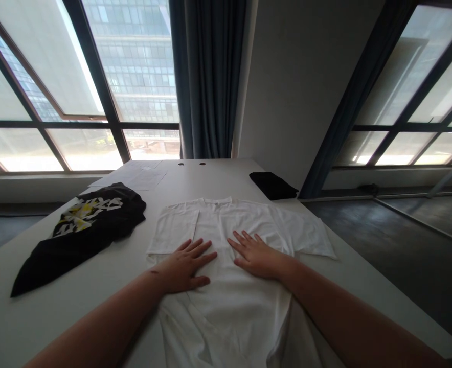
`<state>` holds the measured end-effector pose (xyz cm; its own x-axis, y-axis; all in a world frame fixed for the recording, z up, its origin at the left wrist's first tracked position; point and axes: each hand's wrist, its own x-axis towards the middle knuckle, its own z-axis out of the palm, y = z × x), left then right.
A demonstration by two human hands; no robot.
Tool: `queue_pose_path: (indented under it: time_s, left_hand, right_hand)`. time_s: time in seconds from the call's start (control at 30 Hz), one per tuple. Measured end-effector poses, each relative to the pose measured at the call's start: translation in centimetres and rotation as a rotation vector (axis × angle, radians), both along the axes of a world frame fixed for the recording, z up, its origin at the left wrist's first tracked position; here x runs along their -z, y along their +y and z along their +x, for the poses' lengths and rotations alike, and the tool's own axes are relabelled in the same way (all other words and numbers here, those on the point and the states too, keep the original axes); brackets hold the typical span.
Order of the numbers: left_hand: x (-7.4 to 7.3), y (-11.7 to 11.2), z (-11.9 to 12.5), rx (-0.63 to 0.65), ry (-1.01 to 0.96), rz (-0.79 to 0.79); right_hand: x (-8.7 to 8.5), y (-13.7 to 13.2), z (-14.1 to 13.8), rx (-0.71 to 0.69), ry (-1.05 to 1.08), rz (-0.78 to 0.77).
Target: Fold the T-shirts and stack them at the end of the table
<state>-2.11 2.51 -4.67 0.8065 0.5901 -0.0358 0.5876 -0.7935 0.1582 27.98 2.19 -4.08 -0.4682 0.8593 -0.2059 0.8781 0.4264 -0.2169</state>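
Note:
A white short-sleeved T-shirt lies spread on the table with its collar at the far end. Its left sleeve is folded inward over the body, while the right sleeve stretches out to the side. My left hand rests flat on the shirt's left half, fingers spread. On the other half, my right hand also presses flat with its fingers apart. Wrinkles run through the cloth close to me, and the hem is out of view at the bottom.
A crumpled black T-shirt with a white and yellow print lies to the left on the white table. Papers are at the back left. A folded black cloth sits near the right edge. Windows and a blue curtain stand behind.

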Motion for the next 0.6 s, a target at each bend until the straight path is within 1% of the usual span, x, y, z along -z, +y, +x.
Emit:
queue_pose_path:
  time_s: [0.07, 0.17, 0.23, 0.3, 0.33, 0.4, 0.47, 0.53, 0.57, 0.6]
  left_hand:
    - [0.1, 0.3, -0.1, -0.026, -0.023, 0.009]
    - [0.4, 0.7, -0.2, -0.12, -0.077, 0.07]
    - [0.6, 1.0, -0.1, -0.181, -0.084, 0.087]
    - [0.8, 1.2, -0.2, -0.226, -0.045, 0.058]
    - [1.0, 1.3, -0.2, -0.243, -0.021, 0.039]
    - [1.2, 1.3, -0.3, -0.266, 0.009, 0.018]
    - [1.3, 1.3, -0.4, -0.272, 0.015, 0.023]
    - [1.3, 1.2, -0.4, -0.271, 0.009, 0.022]
    - [1.3, 1.2, -0.4, -0.268, 0.006, 0.016]
    - [1.2, 1.2, -0.4, -0.266, 0.001, 0.011]
  right_hand:
    - [0.4, -1.4, -0.4, -0.031, 0.009, 0.015]
    - [0.9, -2.6, 0.1, -0.1, 0.036, 0.051]
    - [1.4, -2.7, 0.8, -0.147, 0.057, 0.056]
    - [2.1, -2.3, 1.8, -0.124, 0.07, 0.071]
    - [2.5, -1.8, 2.3, -0.07, 0.075, 0.097]
    - [3.2, -0.5, 3.7, 0.105, 0.088, 0.196]
    - [3.5, 1.0, 5.6, 0.268, 0.118, 0.342]
    - [3.5, 2.5, 7.9, 0.385, 0.143, 0.496]
    - [3.5, 3.1, 9.1, 0.449, 0.135, 0.539]
    - [3.6, 3.7, 10.2, 0.521, 0.105, 0.514]
